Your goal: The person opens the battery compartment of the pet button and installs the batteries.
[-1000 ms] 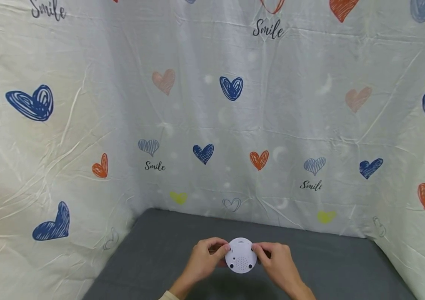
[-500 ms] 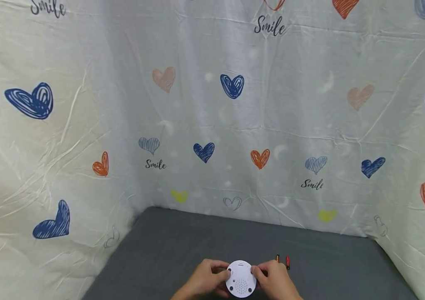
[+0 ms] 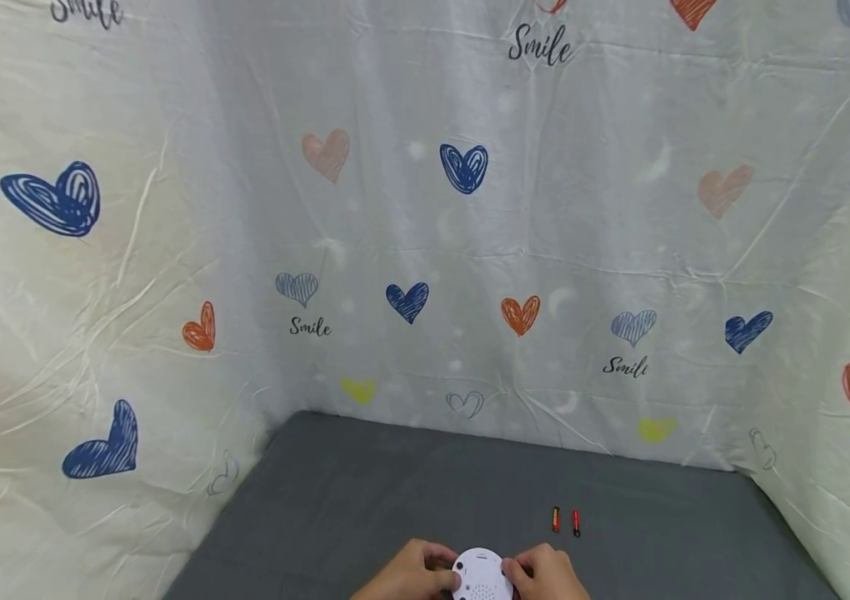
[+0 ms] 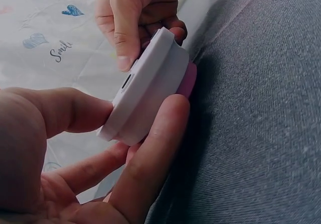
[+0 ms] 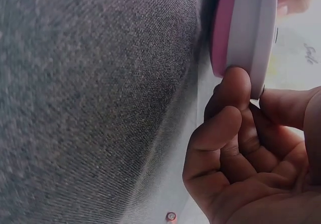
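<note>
Both hands hold a round white device [image 3: 482,572] at the bottom edge of the head view. Its face with small speaker holes and dark round feet points up. My left hand [image 3: 412,573] pinches the left edge, thumb on the face and fingers along the side. On the opposite edge my right hand [image 3: 551,575] pinches it the same way. A pink base [image 4: 187,81] shows on the underside in the left wrist view, close over the grey cloth. That view also shows a dark slot in the white rim.
Two small red-and-black batteries [image 3: 566,522] lie apart on the grey cloth-covered table [image 3: 395,475], beyond my right hand. White curtains [image 3: 470,242] printed with hearts and "Smile" enclose the table at the back and both sides.
Both hands have brought the device down and nearer to the body, keeping their pinch on it. The batteries, hidden behind the right hand at first, now show fully.
</note>
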The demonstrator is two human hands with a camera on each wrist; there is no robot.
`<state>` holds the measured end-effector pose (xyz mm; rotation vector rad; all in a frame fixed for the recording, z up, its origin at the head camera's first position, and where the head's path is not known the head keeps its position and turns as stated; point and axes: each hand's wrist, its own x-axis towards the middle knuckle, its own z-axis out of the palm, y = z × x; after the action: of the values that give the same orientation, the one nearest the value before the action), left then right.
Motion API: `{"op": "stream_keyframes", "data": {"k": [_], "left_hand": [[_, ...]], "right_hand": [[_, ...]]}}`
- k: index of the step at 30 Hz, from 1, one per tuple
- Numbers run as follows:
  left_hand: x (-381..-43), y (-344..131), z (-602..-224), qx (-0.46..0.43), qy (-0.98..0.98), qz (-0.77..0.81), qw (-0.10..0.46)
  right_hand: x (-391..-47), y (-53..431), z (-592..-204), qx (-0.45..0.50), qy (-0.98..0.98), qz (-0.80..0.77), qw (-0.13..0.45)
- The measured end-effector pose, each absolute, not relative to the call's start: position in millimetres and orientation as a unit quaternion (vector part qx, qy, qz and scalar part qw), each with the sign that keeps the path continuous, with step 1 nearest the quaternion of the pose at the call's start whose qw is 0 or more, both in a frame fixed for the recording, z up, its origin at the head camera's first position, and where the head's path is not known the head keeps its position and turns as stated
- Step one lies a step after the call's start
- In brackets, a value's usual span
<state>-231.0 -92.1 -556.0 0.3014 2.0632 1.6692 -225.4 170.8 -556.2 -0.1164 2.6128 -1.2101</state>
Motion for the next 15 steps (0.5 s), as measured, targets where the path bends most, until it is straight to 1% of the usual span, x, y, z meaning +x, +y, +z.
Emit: {"op": "stream_keyframes", "data": {"k": [3, 5, 8, 10, 12, 15], "left_hand": [[-229.8, -91.5, -558.5, 0.112, 0.749, 0.612, 0.23], [-229.0, -90.9, -558.6, 0.114, 0.747, 0.614, 0.226], [-227.8, -89.8, -559.9, 0.117, 0.744, 0.619, 0.22], [-227.3, -89.1, -561.0, 0.118, 0.742, 0.622, 0.22], [-227.6, -88.5, -562.7, 0.114, 0.739, 0.624, 0.225], [-227.4, -87.8, -563.0, 0.106, 0.736, 0.626, 0.234]], "right_hand": [[-227.6, 172.3, -564.0, -0.038, 0.9, -0.415, 0.13], [-237.9, 178.6, -582.2, -0.043, 0.899, -0.414, 0.134], [-253.3, 187.0, -606.3, -0.074, 0.909, -0.393, 0.12], [-263.8, 192.5, -623.6, -0.109, 0.92, -0.366, 0.086], [-260.0, 189.9, -615.2, -0.15, 0.927, -0.341, 0.032], [-245.5, 179.5, -585.8, -0.196, 0.929, -0.31, -0.04]]}}
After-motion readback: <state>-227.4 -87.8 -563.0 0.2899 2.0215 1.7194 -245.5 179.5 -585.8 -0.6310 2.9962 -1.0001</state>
